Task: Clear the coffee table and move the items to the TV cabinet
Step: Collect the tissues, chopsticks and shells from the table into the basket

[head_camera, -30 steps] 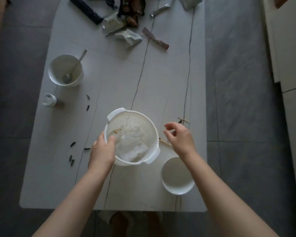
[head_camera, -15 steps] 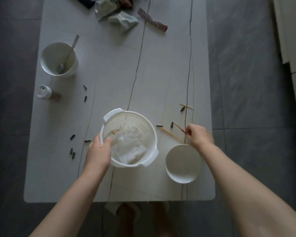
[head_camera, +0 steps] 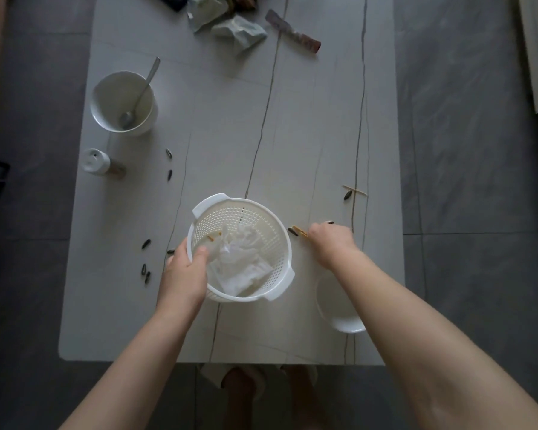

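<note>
The left hand (head_camera: 184, 274) grips the rim of the white basket (head_camera: 255, 218) at frame centre, thumb inside, fingers curled over the wall. The right hand (head_camera: 331, 242), just right of the basket, lies knuckles-up on the coffee table (head_camera: 292, 135) over a thin stick (head_camera: 299, 231); whether its fingers pinch the stick cannot be told.

Advised procedure: hold the basket steady, pinch the stick and the adjacent seed (head_camera: 292, 231), and drop both onto the tissue (head_camera: 243, 268) inside.

Obscured: the right forearm covers most of the bowl (head_camera: 339, 318) at lower right. The wrappers (head_camera: 230, 26) are cut off at the top edge. The TV cabinet is not identifiable.
</note>
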Tool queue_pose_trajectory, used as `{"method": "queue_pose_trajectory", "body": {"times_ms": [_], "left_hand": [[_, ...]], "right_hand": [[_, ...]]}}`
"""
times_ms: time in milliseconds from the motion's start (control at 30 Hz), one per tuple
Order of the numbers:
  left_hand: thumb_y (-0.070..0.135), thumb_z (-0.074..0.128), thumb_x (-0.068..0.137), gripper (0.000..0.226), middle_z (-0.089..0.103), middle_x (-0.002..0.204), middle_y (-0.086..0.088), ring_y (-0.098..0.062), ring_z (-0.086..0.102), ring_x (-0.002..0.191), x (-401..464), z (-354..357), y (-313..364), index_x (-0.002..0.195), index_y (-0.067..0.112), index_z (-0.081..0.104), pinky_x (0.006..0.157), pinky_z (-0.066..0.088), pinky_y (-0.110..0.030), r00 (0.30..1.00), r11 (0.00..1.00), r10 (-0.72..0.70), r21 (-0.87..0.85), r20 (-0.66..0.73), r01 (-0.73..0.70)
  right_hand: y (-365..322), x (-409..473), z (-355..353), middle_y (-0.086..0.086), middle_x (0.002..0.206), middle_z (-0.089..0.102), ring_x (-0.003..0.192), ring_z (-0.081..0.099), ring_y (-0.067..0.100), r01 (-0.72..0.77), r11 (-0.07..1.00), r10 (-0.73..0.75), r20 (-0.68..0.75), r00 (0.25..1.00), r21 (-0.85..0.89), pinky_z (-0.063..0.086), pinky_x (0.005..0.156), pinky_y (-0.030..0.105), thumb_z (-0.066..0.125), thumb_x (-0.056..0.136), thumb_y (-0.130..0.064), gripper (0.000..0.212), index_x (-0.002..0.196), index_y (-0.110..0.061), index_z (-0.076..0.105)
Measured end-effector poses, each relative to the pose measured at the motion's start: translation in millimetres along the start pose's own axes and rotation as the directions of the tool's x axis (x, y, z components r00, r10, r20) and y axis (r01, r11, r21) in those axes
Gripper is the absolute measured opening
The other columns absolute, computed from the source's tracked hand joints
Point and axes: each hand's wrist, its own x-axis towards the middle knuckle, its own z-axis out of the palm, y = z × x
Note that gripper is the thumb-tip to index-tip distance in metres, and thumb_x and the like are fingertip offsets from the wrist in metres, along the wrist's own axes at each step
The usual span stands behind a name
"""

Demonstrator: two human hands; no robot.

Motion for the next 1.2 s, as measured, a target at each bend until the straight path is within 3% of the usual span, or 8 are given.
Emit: {"method": "queue_pose_trajectory", "body": {"times_ms": [300,467,600,700,800,900,1067,1200], "left_hand": [[0.038,0.038,0.093,0.038,0.055,0.122,-0.006,-0.029,0.055,0.108,4,-8,3,0.130,0.031,0.046,0.093,0.048,-0.053,0.999,0.999,0.003,0.032,-0.043,-0.002],[0.037,0.037,0.093,0.040,0.054,0.124,-0.009,-0.031,0.055,0.108,3,-8,8,0.131,0.027,0.047,0.093,0.048,-0.052,0.999,0.998,0.005,0.064,-0.046,-0.002],[0.037,0.036,0.096,0.041,0.053,0.126,-0.011,-0.031,0.052,0.110,-5,-9,11,0.132,0.023,0.046,0.095,0.045,-0.045,0.998,0.994,-0.001,0.108,-0.064,0.008],[0.037,0.036,0.097,0.040,0.053,0.127,-0.012,-0.033,0.053,0.111,-8,-10,12,0.132,0.022,0.047,0.096,0.045,-0.045,0.998,0.995,0.000,0.102,-0.057,0.005],[0.038,0.037,0.096,0.040,0.055,0.124,-0.014,-0.034,0.055,0.109,-10,-12,12,0.133,0.023,0.046,0.094,0.048,-0.051,1.000,0.999,0.008,0.047,-0.028,-0.007],[0.038,0.038,0.097,0.038,0.056,0.122,-0.013,-0.033,0.057,0.109,-10,-17,9,0.132,0.027,0.046,0.095,0.048,-0.054,1.000,1.000,0.015,-0.002,0.006,-0.015],[0.038,0.037,0.096,0.039,0.057,0.120,-0.014,-0.035,0.057,0.108,-5,-31,0,0.130,0.021,0.046,0.094,0.048,-0.055,1.000,1.000,-0.021,0.012,-0.001,0.021],[0.039,0.035,0.097,0.040,0.056,0.121,-0.013,-0.035,0.056,0.106,-4,-33,-3,0.132,0.021,0.045,0.092,0.049,-0.053,0.999,0.998,-0.035,0.047,-0.028,0.037]], "right_hand": [[-8,2,-4,0.014,0.119,0.057,0.106,0.058,0.033,0.008,0.999,-0.008,-0.016,1.000,-0.034,0.043,0.069,0.036,0.040,0.088,0.005,0.033,0.120,-0.002,0.047],[-20,-22,-44,0.013,0.107,0.057,0.089,0.065,0.033,0.038,0.999,-0.035,-0.174,0.984,0.015,0.042,0.062,0.035,0.043,0.089,0.003,0.023,0.112,-0.004,0.045],[-46,-57,-91,0.012,0.100,0.054,0.080,0.065,0.030,0.224,0.959,-0.275,-0.377,0.885,-0.173,0.032,0.051,0.029,0.043,0.083,0.008,0.029,0.109,-0.004,0.046],[-82,-73,-98,0.011,0.095,0.054,0.088,0.062,0.027,0.415,0.841,-0.506,-0.236,0.829,-0.346,0.026,0.052,0.022,0.038,0.087,0.003,0.026,0.108,-0.006,0.051],[-116,-76,-88,0.008,0.082,0.053,0.101,0.061,0.031,0.521,0.768,-0.605,-0.155,0.781,-0.372,0.042,0.064,0.023,0.035,0.095,-0.008,0.027,0.111,-0.008,0.056],[-129,-86,-80,0.013,0.108,0.062,0.098,0.063,0.031,0.560,0.664,-0.696,-0.135,0.705,-0.496,0.051,0.086,0.044,0.037,0.094,-0.007,0.035,0.125,-0.003,0.051],[-97,-83,-85,-0.002,0.065,0.063,0.049,0.058,0.012,0.532,0.726,-0.686,-0.400,0.609,-0.436,0.040,0.040,0.020,0.070,0.057,-0.016,0.012,0.068,-0.021,0.067],[-49,-63,-94,0.007,0.068,0.058,0.052,0.058,0.026,0.496,0.853,-0.506,-0.489,0.711,-0.161,0.035,0.040,0.025,0.072,0.072,-0.009,0.010,0.075,-0.009,0.062]]}}
